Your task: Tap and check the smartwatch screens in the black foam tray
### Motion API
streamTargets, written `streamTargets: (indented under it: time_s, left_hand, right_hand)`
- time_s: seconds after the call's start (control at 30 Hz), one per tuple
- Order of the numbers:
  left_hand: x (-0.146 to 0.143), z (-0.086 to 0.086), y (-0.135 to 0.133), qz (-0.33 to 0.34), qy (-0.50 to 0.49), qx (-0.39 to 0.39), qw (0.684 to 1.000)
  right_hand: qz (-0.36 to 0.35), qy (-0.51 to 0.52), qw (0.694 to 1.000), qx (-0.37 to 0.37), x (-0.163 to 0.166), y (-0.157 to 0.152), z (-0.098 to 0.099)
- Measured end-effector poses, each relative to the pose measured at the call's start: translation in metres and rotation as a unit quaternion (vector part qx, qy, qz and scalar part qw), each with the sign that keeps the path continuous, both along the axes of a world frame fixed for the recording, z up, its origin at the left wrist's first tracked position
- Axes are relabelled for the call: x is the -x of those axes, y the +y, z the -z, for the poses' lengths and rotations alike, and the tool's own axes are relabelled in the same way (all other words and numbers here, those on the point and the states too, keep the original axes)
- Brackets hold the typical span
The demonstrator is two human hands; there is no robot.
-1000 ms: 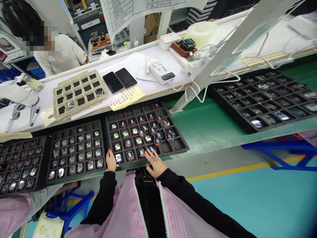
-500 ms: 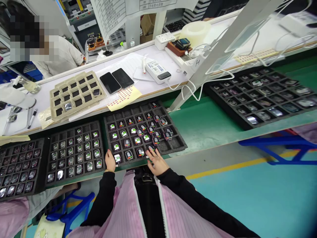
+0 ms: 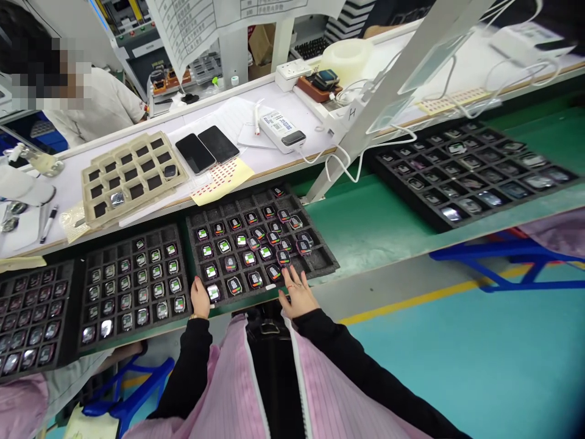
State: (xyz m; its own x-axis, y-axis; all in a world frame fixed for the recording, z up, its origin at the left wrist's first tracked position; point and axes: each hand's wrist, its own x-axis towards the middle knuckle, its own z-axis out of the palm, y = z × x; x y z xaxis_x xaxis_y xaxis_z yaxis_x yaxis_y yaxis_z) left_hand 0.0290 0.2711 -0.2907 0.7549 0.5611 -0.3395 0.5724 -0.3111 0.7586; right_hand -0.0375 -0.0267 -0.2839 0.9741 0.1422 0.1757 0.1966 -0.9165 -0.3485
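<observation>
A black foam tray [image 3: 326, 259] lies before me on the green bench, its pockets holding several smartwatches [image 3: 255, 279] with lit screens. Some watches at the right side lie askew or overlap one another. My left hand [image 3: 200, 299] holds the tray's near left corner, fingers along the side and thumb at the front. At the front edge, right of the middle, my right hand [image 3: 300, 296] rests with fingers stretched out and apart, fingertips over the tray beside a watch. It grips nothing. A small white label [image 3: 270, 286] shows on the front edge.
More watch trays stand at left [image 3: 132, 283], far left [image 3: 36, 323] and right [image 3: 475, 174]. The raised shelf bears a beige tray [image 3: 136, 177], two phones [image 3: 195, 153] and a white boxy device [image 3: 282, 131]. A slanting post [image 3: 361, 131] with cables rises behind. A person [image 3: 95, 100] sits opposite.
My right hand has slid a little to the right along the tray's front edge, uncovering a watch and the white label. My left hand stays at the corner. The view has shifted slightly.
</observation>
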Motion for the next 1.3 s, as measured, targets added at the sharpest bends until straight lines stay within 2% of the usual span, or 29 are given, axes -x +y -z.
streamTargets:
  time_s: [0.1, 0.6, 0.8, 1.0, 1.2, 1.3]
  left_hand:
    - [0.000, 0.000, 0.000, -0.001, 0.001, 0.000, 1.000]
    - [0.000, -0.003, -0.001, -0.004, 0.002, 0.002, 1.000]
    - [-0.001, -0.001, -0.001, 0.002, -0.005, 0.000, 1.000]
    - [-0.002, 0.002, 0.001, 0.002, 0.001, -0.007, 1.000]
    - [-0.001, 0.006, 0.002, 0.003, 0.006, -0.017, 1.000]
    - [0.000, 0.007, 0.002, 0.009, 0.001, -0.031, 0.999]
  right_hand:
    - [0.020, -0.002, 1.000, -0.005, -0.004, -0.004, 0.003]
    - [0.018, 0.051, 0.998, -0.023, -0.004, -0.008, 0.022]
    - [0.005, 0.044, 0.999, -0.021, -0.004, -0.010, 0.010]
    - [-0.045, 0.054, 0.997, -0.025, -0.001, -0.005, -0.002]
    - [-0.028, 0.043, 0.998, -0.048, 0.000, -0.009, -0.006]
    - [-0.047, 0.041, 0.996, -0.068, 0.000, -0.011, -0.010]
